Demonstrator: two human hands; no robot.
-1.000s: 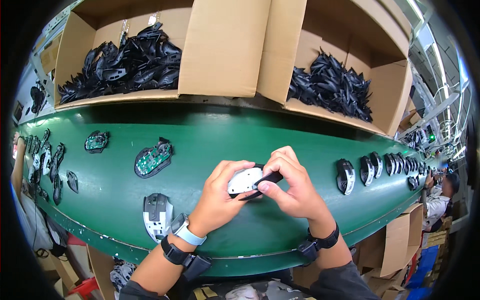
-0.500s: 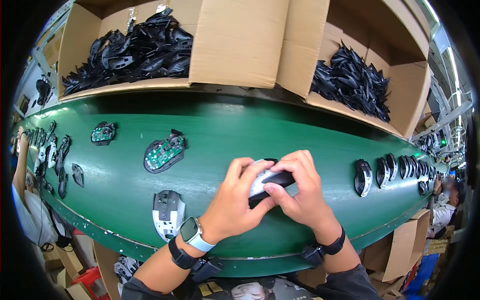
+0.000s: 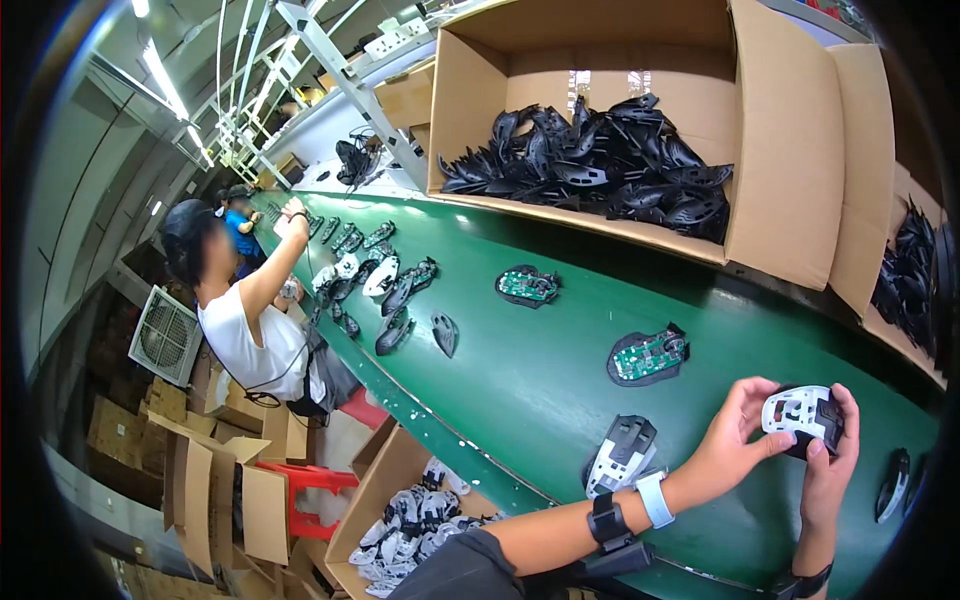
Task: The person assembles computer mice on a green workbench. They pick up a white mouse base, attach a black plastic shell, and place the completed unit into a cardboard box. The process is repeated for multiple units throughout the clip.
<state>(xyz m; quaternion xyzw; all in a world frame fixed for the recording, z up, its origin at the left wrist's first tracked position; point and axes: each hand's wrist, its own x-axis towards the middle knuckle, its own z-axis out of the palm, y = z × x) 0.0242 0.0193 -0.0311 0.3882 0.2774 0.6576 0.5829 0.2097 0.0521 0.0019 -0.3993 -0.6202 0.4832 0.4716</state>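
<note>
Both my hands grip a computer mouse [image 3: 797, 409] with a pale grey and black shell, held above the green belt at the right of the view. My left hand [image 3: 728, 452] has its fingers along the left side and its thumb at the near edge. On the other side, my right hand [image 3: 838, 440] closes its fingers round the black end. A grey and black mouse shell [image 3: 622, 452] lies on the belt beside my left wrist. Beyond it rests a mouse base with a green circuit board [image 3: 648, 355], and a second such base [image 3: 528, 286] lies farther off.
A cardboard box [image 3: 800, 150] of black plastic parts [image 3: 600, 170] stands behind the belt [image 3: 520, 390]. Another box [image 3: 375, 500] below the near edge holds pale shells. At the left, a co-worker [image 3: 255, 310] reaches over several mouse parts. More mice [image 3: 893, 485] stand at the right.
The view has swung left, bringing the co-worker into sight. The mouse is turned so its pale, slotted face shows, and both hands still hold it.
</note>
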